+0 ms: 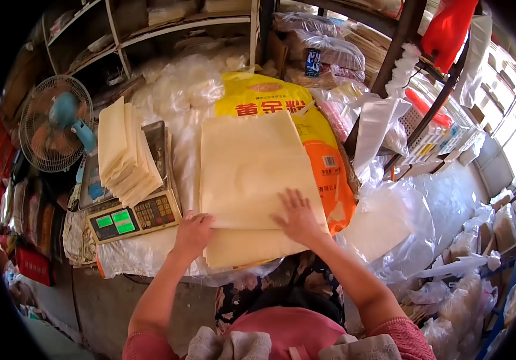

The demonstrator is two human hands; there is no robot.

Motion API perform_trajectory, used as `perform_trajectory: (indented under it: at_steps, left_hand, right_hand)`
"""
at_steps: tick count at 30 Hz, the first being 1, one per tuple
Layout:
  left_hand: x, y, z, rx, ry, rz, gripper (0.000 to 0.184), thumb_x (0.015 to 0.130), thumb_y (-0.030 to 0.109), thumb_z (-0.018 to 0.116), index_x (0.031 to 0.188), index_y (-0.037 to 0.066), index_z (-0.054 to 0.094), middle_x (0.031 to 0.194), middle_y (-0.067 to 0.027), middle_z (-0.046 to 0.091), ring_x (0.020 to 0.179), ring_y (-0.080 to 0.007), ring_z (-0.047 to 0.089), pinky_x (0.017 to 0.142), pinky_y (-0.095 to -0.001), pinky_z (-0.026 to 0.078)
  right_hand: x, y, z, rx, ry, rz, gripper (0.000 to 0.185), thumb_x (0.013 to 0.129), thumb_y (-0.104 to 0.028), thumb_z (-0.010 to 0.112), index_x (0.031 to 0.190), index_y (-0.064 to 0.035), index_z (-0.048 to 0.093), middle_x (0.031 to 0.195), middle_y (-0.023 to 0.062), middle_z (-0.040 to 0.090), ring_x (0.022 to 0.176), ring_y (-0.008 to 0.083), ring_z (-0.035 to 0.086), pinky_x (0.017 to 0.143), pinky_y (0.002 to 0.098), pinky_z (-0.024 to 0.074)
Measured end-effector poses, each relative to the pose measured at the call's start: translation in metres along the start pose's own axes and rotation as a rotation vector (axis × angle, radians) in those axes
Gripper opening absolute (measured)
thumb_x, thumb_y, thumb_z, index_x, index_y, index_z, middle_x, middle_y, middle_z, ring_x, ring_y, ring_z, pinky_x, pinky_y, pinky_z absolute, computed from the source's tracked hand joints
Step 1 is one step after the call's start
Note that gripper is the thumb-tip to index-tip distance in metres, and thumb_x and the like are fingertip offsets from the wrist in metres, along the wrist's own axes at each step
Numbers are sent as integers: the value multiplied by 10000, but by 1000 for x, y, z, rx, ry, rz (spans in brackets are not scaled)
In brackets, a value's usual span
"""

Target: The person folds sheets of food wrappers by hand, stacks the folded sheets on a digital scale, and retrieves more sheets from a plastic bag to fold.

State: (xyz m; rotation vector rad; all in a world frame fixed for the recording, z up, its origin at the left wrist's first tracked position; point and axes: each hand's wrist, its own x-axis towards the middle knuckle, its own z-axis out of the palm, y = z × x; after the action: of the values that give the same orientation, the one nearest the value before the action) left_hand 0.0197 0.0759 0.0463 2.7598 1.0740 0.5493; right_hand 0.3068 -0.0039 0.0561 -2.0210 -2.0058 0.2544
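Note:
A large cream sheet (255, 162), apparently of paper, lies in front of me over other sheets (252, 247) of the same colour. Its near edge crosses the lower sheets. My left hand (194, 233) is at the near left corner, its fingers bent and closed on the sheet's edge. Flat on the right part of the sheet rests my right hand (298, 217), fingers spread, gripping nothing. Beneath the sheets is a yellow and orange printed sack (324, 135).
Left of the sheets, a digital scale (135, 219) with lit green displays carries a stack of folded cream sheets (127, 150). A fan (57, 123) stands beyond it. Clear plastic (399, 231) lies at the right, near a white basket (441, 135). Shelves (186, 24) line the back.

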Motion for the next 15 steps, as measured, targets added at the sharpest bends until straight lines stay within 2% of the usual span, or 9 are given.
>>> perform_trajectory:
  at_steps: [3,4,6,7,10,11,12,13,15]
  left_hand:
    - [6,35,-43,-161,-39,-81,310,752,35,630,1059,33,587,1130,-146,613,1059,-301,580,916,-395,445]
    - [11,49,-50,-220,-33,-93,329,761,47,646,1082,26,581,1143,-163,602,1083,-298,574,930,-383,445]
    - [18,63,-44,-343,420,-200,391,782,31,654,1159,22,554,1167,-174,589,1114,-302,561,954,-378,428]
    - [22,65,-42,-403,654,-249,423,792,23,659,1198,19,541,1179,-180,582,1129,-303,555,967,-375,419]
    - [15,28,-12,-1008,725,-462,816,752,-92,648,1440,54,236,1433,-118,350,1347,-257,343,1093,-378,302]
    - [11,25,-8,-1286,683,-482,906,737,-111,650,1472,65,151,1474,-111,286,1371,-257,303,1113,-382,278]
    - [4,25,-3,-1079,618,-486,1021,703,-146,657,1487,81,44,1500,-116,225,1383,-257,278,1124,-383,266]
    - [-10,9,25,-1206,608,-429,876,746,-77,657,1470,59,183,1510,-134,206,1389,-267,272,1134,-393,249]
    - [-18,20,27,-589,586,-209,640,787,36,665,1373,42,407,1504,-171,232,1388,-309,277,1134,-408,247]
  right_hand:
    - [-9,-55,-36,142,21,-317,488,917,-155,494,1384,-70,382,1394,229,412,1323,363,363,1084,549,267]
    - [-2,-60,-35,104,28,-297,481,881,-113,508,1351,-66,415,1338,211,467,1273,349,417,1068,538,297]
    - [16,-64,-41,24,45,-259,477,810,-30,536,1283,-58,480,1226,174,575,1174,321,525,1037,517,357]
    - [17,-65,-51,76,144,-371,477,777,-8,541,1250,-60,503,1186,150,597,1130,306,549,1021,504,377]
    - [9,-54,-86,96,426,-754,436,700,8,603,1128,-72,596,1118,90,632,1048,268,594,975,456,430]
    - [1,-47,-90,104,382,-733,454,680,13,602,1127,-66,593,1120,93,628,1067,266,582,984,446,420]
    - [-10,-39,-89,114,342,-715,473,661,18,601,1127,-60,589,1122,95,623,1086,265,569,994,436,410]
    - [-21,-32,-85,129,305,-695,491,641,23,600,1126,-54,585,1124,98,619,1105,264,557,1004,427,400]
    - [-33,6,-44,193,226,-592,439,654,-3,645,1089,-64,628,1128,104,628,1112,275,563,988,403,418]
